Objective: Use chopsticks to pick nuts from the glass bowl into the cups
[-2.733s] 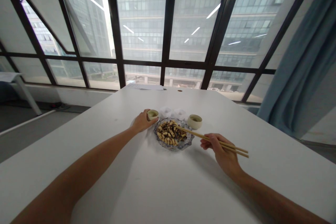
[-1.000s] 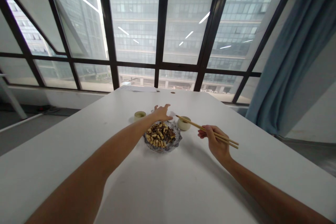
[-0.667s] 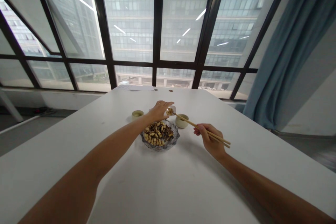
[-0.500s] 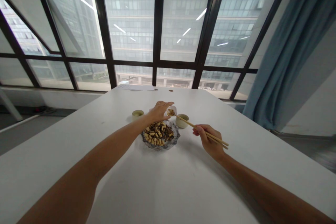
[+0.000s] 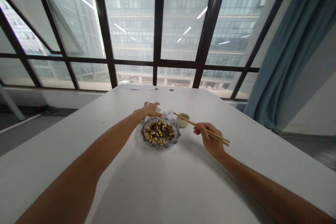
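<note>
My right hand (image 5: pixel 211 136) grips a pair of wooden chopsticks (image 5: pixel 193 123), their tips near a small white cup (image 5: pixel 168 113). My left hand (image 5: pixel 151 109) reaches out behind the glass bowl, its fingers apart and beside a whitish thing (image 5: pixel 158 109), perhaps a second small cup, mostly hidden by the fingers. In the scalloped glass bowl (image 5: pixel 160 146) lie unshelled peanuts (image 5: pixel 157 131) and darker bits that look like seeds or husks. A pale green cup (image 5: pixel 181 121) stands right of the bowl. Another one is almost covered by my left wrist.
The long white table (image 5: pixel 157 182) stretches to the windows. Papers (image 5: pixel 136 86) and a small brown round object (image 5: pixel 171 90) lie at its far end. A blue curtain (image 5: pixel 283 52) hangs on the right.
My left hand has moved left, away from the white cup. That cup was tilted with its yellowish-brown contents showing; now it stands more upright. The chopsticks have barely moved.
</note>
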`<control>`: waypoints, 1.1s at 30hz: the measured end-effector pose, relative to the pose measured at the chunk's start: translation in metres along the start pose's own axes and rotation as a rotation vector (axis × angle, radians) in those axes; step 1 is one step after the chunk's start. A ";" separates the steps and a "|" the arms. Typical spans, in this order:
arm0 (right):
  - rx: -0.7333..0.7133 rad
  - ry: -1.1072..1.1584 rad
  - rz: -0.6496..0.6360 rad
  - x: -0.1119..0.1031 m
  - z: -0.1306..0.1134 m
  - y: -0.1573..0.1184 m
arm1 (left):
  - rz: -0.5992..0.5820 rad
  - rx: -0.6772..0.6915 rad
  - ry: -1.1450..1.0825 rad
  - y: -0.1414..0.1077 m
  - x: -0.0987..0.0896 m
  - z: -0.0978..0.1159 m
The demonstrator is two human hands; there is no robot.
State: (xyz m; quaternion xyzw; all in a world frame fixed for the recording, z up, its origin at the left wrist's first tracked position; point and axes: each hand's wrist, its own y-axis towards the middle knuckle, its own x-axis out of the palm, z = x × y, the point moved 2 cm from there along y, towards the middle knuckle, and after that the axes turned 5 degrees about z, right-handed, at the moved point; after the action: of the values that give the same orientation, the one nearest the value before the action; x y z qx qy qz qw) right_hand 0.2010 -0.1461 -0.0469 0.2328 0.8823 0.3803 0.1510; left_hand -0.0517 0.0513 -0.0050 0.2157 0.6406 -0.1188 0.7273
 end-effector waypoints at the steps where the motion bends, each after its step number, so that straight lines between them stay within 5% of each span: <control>1: 0.001 0.005 0.001 0.001 -0.001 0.000 | -0.014 -0.016 0.005 -0.001 -0.001 -0.004; 4: -0.007 0.009 -0.002 0.003 -0.004 -0.001 | 0.059 0.024 -0.045 -0.005 0.000 -0.009; 9: -0.069 -0.073 -0.066 0.003 -0.011 -0.002 | 0.329 0.401 -0.161 -0.020 -0.002 -0.006; 13: -0.159 -0.156 -0.157 0.012 -0.017 0.002 | 0.362 0.538 -0.192 -0.032 -0.005 -0.006; 19: -0.225 -0.165 -0.172 0.046 -0.019 0.017 | 0.402 0.474 -0.203 -0.030 0.001 -0.011; 22: -0.230 -0.168 -0.130 0.046 -0.020 0.024 | 0.356 0.297 -0.218 -0.021 0.008 -0.017; 28: -0.118 -0.136 0.012 -0.002 -0.013 0.031 | 0.143 -0.010 -0.210 -0.004 0.007 -0.018; 33: -0.066 -0.138 0.050 -0.040 -0.004 0.024 | 0.158 0.100 -0.161 0.001 0.001 0.028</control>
State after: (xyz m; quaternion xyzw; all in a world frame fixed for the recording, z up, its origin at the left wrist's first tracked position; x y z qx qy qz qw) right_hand 0.2401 -0.1550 -0.0230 0.2754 0.8507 0.3959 0.2093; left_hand -0.0268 0.0390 -0.0040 0.2914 0.5546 -0.1100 0.7716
